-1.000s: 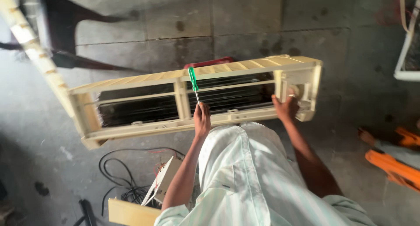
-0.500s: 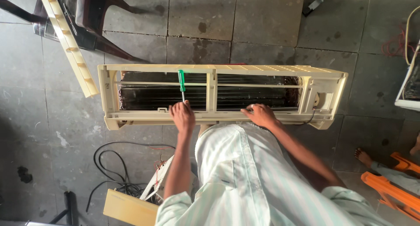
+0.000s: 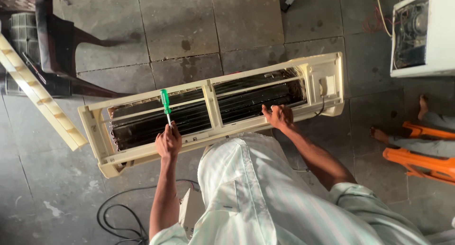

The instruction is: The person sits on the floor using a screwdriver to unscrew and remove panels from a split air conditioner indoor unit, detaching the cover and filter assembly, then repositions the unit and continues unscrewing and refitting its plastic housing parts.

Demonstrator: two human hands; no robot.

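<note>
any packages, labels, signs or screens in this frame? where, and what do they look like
Cardboard box: on the floor below the air conditioner unit, beside the left hand's forearm; tan, only a corner shows.
Labels, signs, screens: none that I can make out on the unit, on the white casing at top right, or on the floor.
Left hand holds a green-handled screwdriver; no marking visible on it.

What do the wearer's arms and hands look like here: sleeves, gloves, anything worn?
Both the left hand and the right hand are bare: no gloves, and no rings or watch that I can make out. The forearms are uncovered too. The pale garment with faint light-green stripes has loose sleeves that end near the elbows. No cables or markings on the arms.
</note>
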